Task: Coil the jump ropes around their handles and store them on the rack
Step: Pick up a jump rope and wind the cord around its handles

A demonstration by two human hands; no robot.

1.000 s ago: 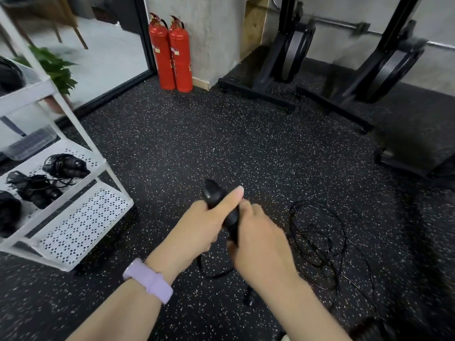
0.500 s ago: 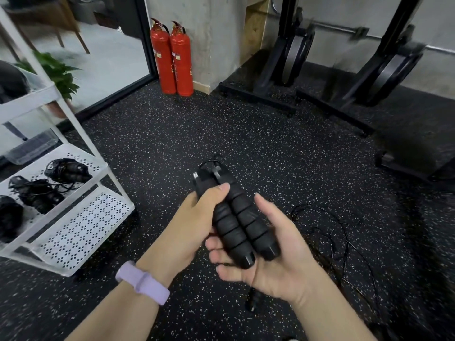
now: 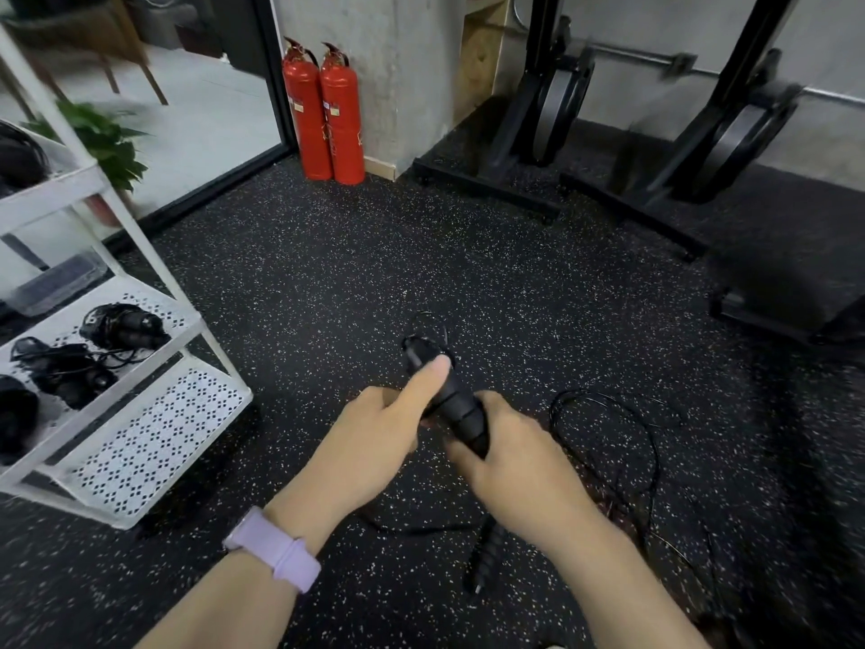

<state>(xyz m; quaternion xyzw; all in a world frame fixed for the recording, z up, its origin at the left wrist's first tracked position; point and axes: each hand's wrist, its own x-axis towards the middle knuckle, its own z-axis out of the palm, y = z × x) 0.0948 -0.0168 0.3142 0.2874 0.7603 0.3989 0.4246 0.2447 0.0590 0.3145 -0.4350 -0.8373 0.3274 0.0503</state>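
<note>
My left hand (image 3: 374, 437) and my right hand (image 3: 510, 466) both grip a pair of black ribbed jump rope handles (image 3: 456, 405) held together, tips pointing away from me. My left thumb presses along the upper part of the handles. Thin black rope (image 3: 608, 428) trails from them in loose loops on the floor to the right. Another black handle (image 3: 487, 555) lies on the floor below my hands. The white rack (image 3: 140, 442) stands at the left, and several coiled black ropes (image 3: 121, 327) lie on its middle shelf.
Two red fire extinguishers (image 3: 323, 114) stand by the concrete pillar at the back. Black gym machine frames (image 3: 552, 133) and a dark bench (image 3: 786, 297) fill the back right. A glass door and a potted plant (image 3: 103, 142) are behind the rack.
My right hand has turned over from palm-up under the handles to gripping them from above. The handles have dropped lower and my left thumb now lies along them.
</note>
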